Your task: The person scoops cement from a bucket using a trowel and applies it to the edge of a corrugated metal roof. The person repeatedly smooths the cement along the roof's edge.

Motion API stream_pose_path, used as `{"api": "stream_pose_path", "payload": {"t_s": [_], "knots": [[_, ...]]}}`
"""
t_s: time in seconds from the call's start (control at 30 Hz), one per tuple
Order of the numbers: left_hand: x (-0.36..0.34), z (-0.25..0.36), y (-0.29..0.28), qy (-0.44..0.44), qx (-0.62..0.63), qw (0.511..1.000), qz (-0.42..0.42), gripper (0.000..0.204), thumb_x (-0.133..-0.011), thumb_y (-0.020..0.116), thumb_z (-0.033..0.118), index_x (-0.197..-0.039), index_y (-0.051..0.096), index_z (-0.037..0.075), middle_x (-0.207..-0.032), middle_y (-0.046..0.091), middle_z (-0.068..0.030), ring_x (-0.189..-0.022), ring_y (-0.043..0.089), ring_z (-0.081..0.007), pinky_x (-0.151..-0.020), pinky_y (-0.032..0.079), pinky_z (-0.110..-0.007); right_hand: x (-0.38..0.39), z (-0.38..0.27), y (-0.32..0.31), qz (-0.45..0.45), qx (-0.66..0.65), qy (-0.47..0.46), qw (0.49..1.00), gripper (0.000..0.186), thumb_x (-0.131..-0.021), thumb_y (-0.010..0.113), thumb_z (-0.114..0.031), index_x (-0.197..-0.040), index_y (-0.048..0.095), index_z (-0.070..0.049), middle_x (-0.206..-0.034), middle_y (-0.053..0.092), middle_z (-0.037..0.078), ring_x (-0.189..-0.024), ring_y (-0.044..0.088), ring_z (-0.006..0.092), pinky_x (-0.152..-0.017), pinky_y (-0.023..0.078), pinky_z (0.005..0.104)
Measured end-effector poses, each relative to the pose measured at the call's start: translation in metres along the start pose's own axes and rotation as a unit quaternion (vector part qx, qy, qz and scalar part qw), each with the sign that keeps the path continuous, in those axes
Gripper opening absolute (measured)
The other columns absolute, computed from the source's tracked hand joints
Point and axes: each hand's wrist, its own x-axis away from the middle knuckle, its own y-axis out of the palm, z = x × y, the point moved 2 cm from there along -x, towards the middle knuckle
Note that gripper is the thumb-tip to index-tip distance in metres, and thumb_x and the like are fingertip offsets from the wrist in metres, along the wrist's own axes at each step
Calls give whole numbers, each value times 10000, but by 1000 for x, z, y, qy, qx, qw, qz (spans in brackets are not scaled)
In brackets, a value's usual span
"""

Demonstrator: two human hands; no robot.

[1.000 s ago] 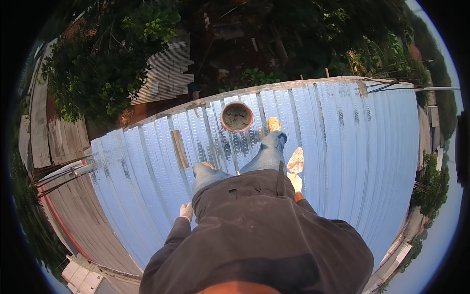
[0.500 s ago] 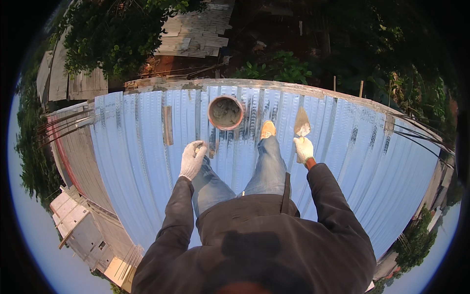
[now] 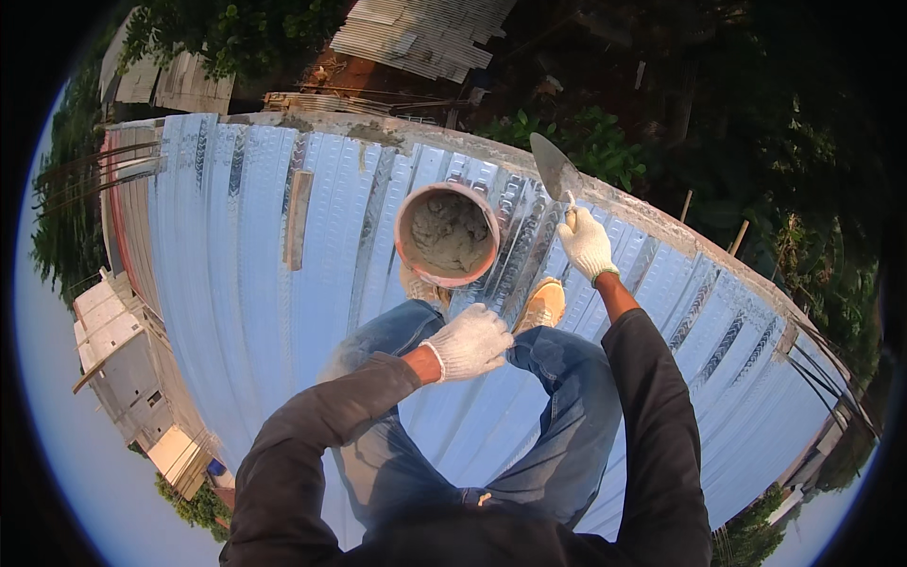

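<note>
A trowel (image 3: 554, 168) is gripped in the gloved right hand (image 3: 587, 243), just right of a bucket (image 3: 446, 234) of grey mortar on a corrugated metal roof (image 3: 236, 246).

The trowel's handle is enclosed by the right hand's closed fingers; its pointed blade is aimed up and to the left, away from the body, its long axis slanted toward the roof's far edge. The bucket is set just left of that hand and slightly nearer the body, beyond the knees, so it is closer to the right hand than to the left. The left hand (image 3: 470, 340) is loosely curled, nothing is held in it, and it is kept below the bucket above the left knee. The bucket is seen as round and pinkish-rimmed, partly filled with lumpy grey mix. A wooden strip (image 3: 298, 218) is laid on the sheeting further left.
</note>
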Motion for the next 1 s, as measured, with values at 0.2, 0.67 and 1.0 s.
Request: {"api": "stream_pose_path", "payload": {"t_s": [0.2, 0.67, 1.0], "knots": [[-24, -68, 3, 6, -35, 999, -29, 352, -979, 799, 382, -1106, 759, 57, -1070, 684, -96, -1028, 664, -281, -967, 507, -456, -118, 26, 64, 21, 110, -121, 986, 385, -1015, 726, -301, -1312, 660, -66, -1185, 799, 252, -1112, 769, 487, -951, 600, 585], [-22, -76, -12, 129, -272, 947, 114, 224, -872, 774, 164, -1064, 754, 49, -998, 684, -72, -971, 683, -245, -898, 543, -418, -183, -40, 129, -32, 269, -277, 922, 231, -993, 699, -164, -1150, 756, -4, -1033, 827, 264, -975, 836, 429, -828, 672, 537], [-17, -70, -17, 127, -241, 957, 101, 237, -837, 806, 147, -1057, 765, 73, -970, 698, -68, -941, 700, -259, -927, 551, -421, -193, 4, 106, 20, 263, -189, 946, 266, -1051, 633, -198, -1219, 704, -5, -1092, 827, 269, -1024, 825, 450, -874, 660, 553]]}}
